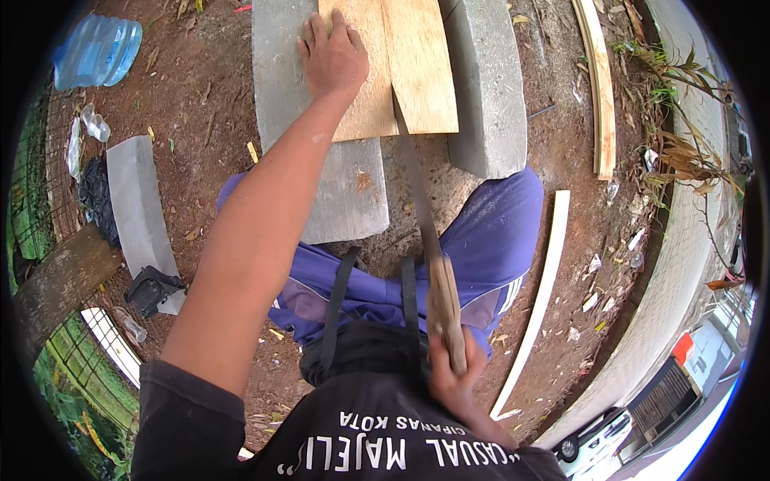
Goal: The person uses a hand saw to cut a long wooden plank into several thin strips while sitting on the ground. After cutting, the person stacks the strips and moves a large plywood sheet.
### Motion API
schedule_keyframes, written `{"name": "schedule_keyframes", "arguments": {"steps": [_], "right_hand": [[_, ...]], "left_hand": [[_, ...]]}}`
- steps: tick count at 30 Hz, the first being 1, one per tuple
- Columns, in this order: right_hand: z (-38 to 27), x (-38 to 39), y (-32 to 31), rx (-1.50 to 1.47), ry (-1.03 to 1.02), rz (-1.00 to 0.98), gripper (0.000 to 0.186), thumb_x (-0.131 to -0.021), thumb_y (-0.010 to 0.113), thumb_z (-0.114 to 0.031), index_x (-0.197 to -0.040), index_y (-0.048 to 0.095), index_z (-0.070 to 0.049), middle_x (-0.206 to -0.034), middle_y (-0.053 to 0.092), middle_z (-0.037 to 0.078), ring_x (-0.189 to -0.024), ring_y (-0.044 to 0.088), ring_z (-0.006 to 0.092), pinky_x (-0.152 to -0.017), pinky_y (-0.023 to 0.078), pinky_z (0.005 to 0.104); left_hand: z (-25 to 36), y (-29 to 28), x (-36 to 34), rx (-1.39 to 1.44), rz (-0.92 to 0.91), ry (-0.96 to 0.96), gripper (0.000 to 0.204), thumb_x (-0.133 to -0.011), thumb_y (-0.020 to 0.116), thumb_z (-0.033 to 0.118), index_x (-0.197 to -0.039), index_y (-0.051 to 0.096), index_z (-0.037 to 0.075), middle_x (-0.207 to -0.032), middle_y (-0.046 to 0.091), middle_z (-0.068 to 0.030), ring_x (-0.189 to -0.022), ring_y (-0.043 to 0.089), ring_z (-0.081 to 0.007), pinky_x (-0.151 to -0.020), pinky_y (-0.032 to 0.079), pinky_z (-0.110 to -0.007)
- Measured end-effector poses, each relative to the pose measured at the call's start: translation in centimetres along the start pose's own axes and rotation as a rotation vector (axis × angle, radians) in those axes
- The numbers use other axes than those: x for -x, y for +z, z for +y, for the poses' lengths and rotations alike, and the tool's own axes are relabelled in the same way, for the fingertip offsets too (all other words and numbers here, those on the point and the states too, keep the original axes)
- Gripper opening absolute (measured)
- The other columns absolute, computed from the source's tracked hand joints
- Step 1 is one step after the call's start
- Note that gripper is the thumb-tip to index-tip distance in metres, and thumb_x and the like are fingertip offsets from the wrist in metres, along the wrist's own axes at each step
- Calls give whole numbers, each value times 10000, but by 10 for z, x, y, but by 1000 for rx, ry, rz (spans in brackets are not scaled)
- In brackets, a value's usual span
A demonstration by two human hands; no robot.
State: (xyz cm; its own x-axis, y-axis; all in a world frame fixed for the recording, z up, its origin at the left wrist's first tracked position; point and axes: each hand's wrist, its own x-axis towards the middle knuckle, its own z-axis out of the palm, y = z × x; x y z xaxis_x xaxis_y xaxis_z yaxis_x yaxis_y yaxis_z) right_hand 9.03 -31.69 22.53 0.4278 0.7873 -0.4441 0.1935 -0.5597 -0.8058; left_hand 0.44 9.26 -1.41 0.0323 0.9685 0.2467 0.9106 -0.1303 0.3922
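A wooden board [423,72] lies across two grey concrete blocks, with a long cut running up it from its near edge. My left hand [335,58] rests flat on the board's left part, fingers spread toward the far side. Down by my lap, my right hand [455,370] is wrapped round the wooden handle of a handsaw [419,188]. The saw's blade reaches up and away from me, its far end in the cut. Under the board stand the left concrete block [345,200] and the right concrete block [489,96], with a gap between them.
Long wooden strips [539,297] lie on the dirt ground at right, near a low wall [666,321]. At left are a clear blue water jug [98,51], a grey slab [143,200] and a small black plastic object [152,290]. Litter and wood chips are scattered about.
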Motion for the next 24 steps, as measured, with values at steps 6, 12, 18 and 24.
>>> {"name": "schedule_keyframes", "arguments": {"steps": [6, 12, 18, 24], "right_hand": [[-7, -190, 89, -150, -88, 94, 164, -938, 672, -57, -837, 562, 11, -623, 538, 75, -595, 482, 74, -515, 415, 322], [16, -17, 11, -89, 40, 69, 112, -918, 701, -13, -862, 606, 10, -653, 576, 47, -624, 518, 60, -525, 418, 291], [13, -97, 60, -122, -92, 68, 125, -924, 690, -30, -852, 591, -5, -638, 520, 40, -642, 485, 51, -529, 409, 298], [3, -154, 75, -167, -36, 107, 185, -946, 672, -60, -814, 556, -1, -616, 482, 34, -625, 431, 56, -508, 375, 318]], "left_hand": [[3, 3, -3, -26, -20, 8, 555, -1093, 345, 357, -1575, 410, 89, -1632, 331, -244, -1542, 267, -394, -1279, 162, -510], [-1, 5, 3, 22, 44, 0, 548, -1073, 391, 338, -1542, 459, 65, -1597, 368, -262, -1516, 305, -404, -1250, 215, -537], [-3, -2, -1, -27, 45, 26, 553, -1068, 404, 338, -1547, 451, 65, -1594, 370, -263, -1515, 305, -408, -1251, 209, -546], [5, 2, 12, 18, -14, 10, 553, -1077, 395, 330, -1544, 442, 38, -1585, 373, -268, -1510, 302, -424, -1248, 208, -556]]}}
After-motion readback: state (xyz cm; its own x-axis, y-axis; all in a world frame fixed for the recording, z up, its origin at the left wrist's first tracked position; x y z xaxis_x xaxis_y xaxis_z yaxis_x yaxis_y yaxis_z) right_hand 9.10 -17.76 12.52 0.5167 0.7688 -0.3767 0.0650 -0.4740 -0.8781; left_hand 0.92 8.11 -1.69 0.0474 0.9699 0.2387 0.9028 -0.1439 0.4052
